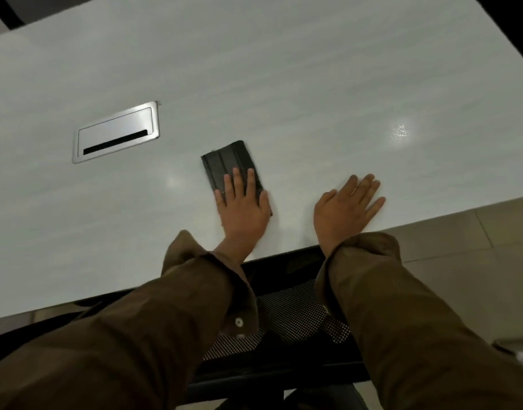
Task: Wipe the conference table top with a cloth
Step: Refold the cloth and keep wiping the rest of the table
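The folded dark cloth (pixel 227 162) lies on the desk (pixel 284 84) near its front edge, under the left hand (pixel 244 210), whose straight fingers (pixel 238 182) press it. The right hand (pixel 344 208) rests flat beside it, its fingers also straight. The cloth looks light, soft and probably slippery; press its middle.

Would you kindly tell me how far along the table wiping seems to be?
Done: hard to confirm; the table shows no clear wiped streaks. In hand: the left hand presses flat on the folded dark cloth near the front edge, and the right hand rests flat on the bare top. Left: likely most of the surface, including around the metal hatch.
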